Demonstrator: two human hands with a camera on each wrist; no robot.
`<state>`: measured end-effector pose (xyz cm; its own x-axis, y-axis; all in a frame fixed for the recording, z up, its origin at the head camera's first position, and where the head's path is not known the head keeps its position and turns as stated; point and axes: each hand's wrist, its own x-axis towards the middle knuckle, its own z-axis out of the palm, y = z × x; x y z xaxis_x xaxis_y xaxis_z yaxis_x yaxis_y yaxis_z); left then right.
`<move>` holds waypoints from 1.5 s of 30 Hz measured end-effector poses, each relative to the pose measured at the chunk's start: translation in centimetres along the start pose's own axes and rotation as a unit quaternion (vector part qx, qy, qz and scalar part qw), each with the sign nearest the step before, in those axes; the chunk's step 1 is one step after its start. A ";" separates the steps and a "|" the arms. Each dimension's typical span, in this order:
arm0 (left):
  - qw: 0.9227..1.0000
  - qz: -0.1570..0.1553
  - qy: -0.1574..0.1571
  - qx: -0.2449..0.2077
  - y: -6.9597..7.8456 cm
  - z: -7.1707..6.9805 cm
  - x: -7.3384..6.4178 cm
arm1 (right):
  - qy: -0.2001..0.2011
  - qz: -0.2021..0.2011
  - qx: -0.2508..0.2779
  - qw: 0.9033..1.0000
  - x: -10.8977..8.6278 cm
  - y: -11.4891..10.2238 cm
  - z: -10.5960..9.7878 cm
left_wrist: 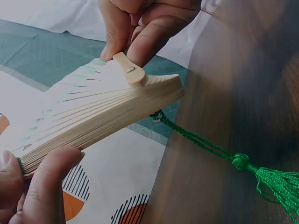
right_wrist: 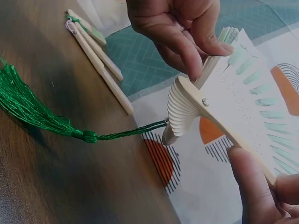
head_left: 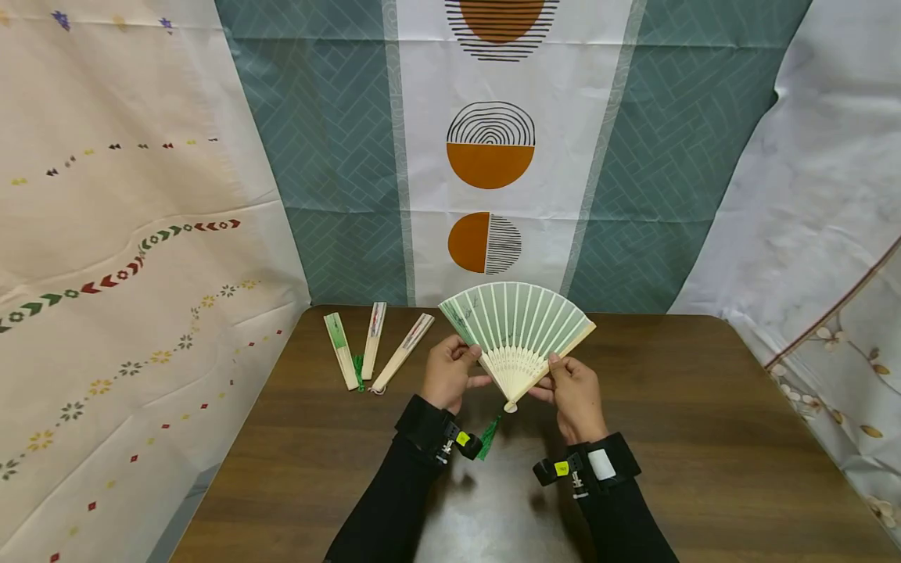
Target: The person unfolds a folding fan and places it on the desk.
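Observation:
A pale green folding fan [head_left: 517, 328] with light wooden ribs is spread wide above the table, its pivot pointing down toward me. My left hand [head_left: 449, 373] pinches the fan's left edge between thumb and fingers. On the opposite side, my right hand [head_left: 576, 395] pinches the right outer rib. A green tassel [head_left: 489, 438] hangs from the pivot end, and its cord shows clearly in the left wrist view. In the right wrist view, the ribs near the left hand [right_wrist: 180, 35] are bunched in a stack.
Several closed folding fans lie at the table's back left: one green-topped fan [head_left: 341, 352], a middle fan [head_left: 375, 342] and a slanted fan [head_left: 403, 353]. The brown table [head_left: 704, 438] meets a patterned cloth [head_left: 338, 156] at its back edge. More cloth hangs on both sides.

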<state>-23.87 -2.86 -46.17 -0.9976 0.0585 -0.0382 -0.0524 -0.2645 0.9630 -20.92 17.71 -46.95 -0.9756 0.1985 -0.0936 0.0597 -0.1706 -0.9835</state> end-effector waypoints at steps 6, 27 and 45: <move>1.000 0.007 0.010 -0.012 0.0 0.1 0.0 | 0.014 0.003 0.006 1.000 -0.1 -0.1 -0.2; 0.996 0.033 0.061 -0.063 -0.3 0.8 0.1 | 0.065 -0.028 0.072 0.995 -0.1 0.0 0.0; 0.988 0.054 0.092 -0.116 -0.3 1.5 0.0 | 0.107 -0.043 0.116 0.987 -0.1 0.0 0.4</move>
<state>-23.73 -1.30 -46.09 -0.9883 -0.1520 -0.0074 0.0663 -0.4736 0.8783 -20.93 17.36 -46.88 -0.9064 0.4172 -0.0665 -0.0952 -0.3551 -0.9300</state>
